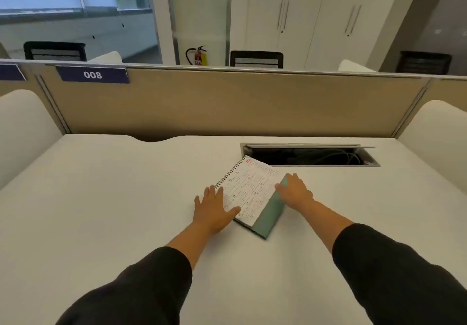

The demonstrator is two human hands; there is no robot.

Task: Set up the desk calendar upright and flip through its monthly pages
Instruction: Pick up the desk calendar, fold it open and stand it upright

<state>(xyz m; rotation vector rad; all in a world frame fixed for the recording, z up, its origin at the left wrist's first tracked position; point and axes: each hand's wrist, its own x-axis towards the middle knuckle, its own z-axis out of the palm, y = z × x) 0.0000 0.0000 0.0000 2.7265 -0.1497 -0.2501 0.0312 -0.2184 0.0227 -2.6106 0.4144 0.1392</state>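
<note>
A spiral-bound desk calendar (251, 193) lies flat and turned at an angle on the white desk (113, 198). Its white year-overview page faces up, the wire binding runs along its far left edge, and a green cardboard base shows along its right and near edges. My left hand (213, 209) rests with fingers spread on the calendar's near left corner, thumb on the page. My right hand (294, 193) lies on the green base at the calendar's right edge, fingers curled over it. Neither hand has lifted the calendar off the desk.
An open cable tray slot (309, 156) with dark cables sits in the desk just behind the calendar. A beige partition (227, 102) with a "008" label (92, 74) closes the far side. White rounded dividers stand at the left and right edges.
</note>
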